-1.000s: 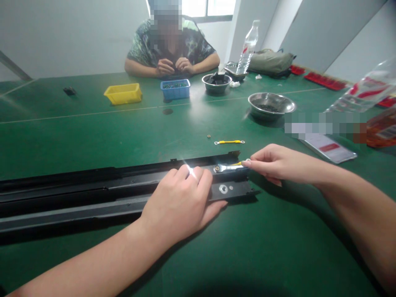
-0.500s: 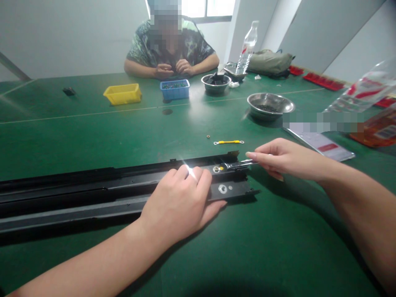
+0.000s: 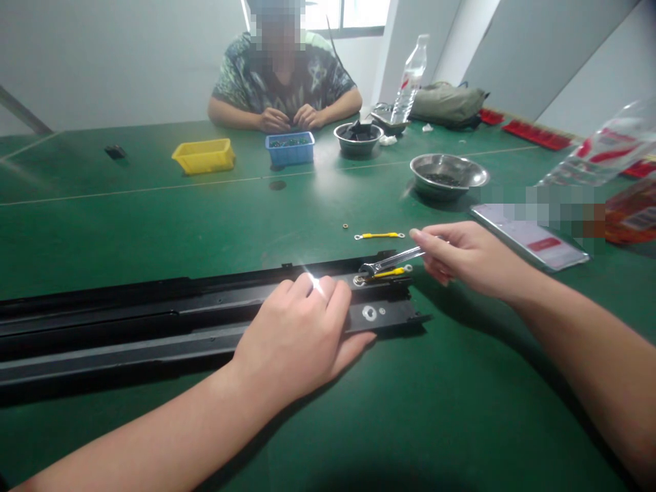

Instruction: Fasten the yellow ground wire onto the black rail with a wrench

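Observation:
My left hand (image 3: 297,335) is wrapped over two long black metal rails (image 3: 205,301) near their right end, pressing them on the table. In my right hand (image 3: 461,256) is a silver wrench (image 3: 397,260), pinched by its handle. The wrench's head is at a nut (image 3: 359,280) on the far rail. A short yellow wire with ring ends (image 3: 393,272) runs right from that nut. The near rail shows a bare round metal patch with a hole (image 3: 369,313). Behind the rails lie a second yellow wire (image 3: 380,236) and a small copper-coloured nut or ring (image 3: 345,226).
Across the green table (image 3: 154,225) a person (image 3: 287,89) sits with both hands together. Between us stand a yellow bin (image 3: 203,157), a blue bin (image 3: 290,152) and two metal bowls (image 3: 448,191). A phone (image 3: 533,236) and bottles (image 3: 599,147) are at the right.
My right hand has swung the wrench's handle away from me and up, so the yellow wire beneath it shows. My left hand has stayed in place. The seated person's hands have shifted slightly.

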`<state>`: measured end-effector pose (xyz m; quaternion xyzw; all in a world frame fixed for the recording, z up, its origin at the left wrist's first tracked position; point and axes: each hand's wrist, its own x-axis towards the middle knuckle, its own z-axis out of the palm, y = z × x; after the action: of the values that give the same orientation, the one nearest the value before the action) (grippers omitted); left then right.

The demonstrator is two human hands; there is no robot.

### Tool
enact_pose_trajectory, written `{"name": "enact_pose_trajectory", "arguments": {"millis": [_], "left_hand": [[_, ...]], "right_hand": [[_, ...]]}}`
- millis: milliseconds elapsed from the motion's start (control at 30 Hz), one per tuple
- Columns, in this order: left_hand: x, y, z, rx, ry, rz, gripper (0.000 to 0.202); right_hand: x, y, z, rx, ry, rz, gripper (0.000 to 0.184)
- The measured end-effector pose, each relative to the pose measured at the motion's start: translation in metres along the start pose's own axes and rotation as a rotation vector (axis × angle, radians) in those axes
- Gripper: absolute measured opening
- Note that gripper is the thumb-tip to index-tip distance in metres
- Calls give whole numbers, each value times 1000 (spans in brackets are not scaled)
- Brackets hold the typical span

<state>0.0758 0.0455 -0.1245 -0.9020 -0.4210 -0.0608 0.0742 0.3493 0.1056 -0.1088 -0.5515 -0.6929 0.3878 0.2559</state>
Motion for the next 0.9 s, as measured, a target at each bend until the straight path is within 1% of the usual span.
{"name": "enact_pose_trajectory", "arguments": {"millis": [267, 367, 467, 700, 767, 900], "left_hand": [[0, 0, 0, 12, -20, 1, 47], [0, 0, 0, 10, -26, 0, 47], [0, 0, 1, 7, -25, -1, 48], [-1, 0, 0, 6, -44, -6, 49], [0, 0, 0, 11, -45, -8, 49], [1, 1, 0, 10, -34, -6, 50]], "right_hand": [[2, 3, 5, -24, -35, 8, 57], [3, 2, 5, -55, -51, 36, 57], [3, 4, 1, -81, -129, 70, 56], [-1, 4, -9, -186, -366, 126, 54], [-2, 3, -11, -209, -408, 130, 53], [-3, 6, -16, -230, -452, 111, 51]]}}
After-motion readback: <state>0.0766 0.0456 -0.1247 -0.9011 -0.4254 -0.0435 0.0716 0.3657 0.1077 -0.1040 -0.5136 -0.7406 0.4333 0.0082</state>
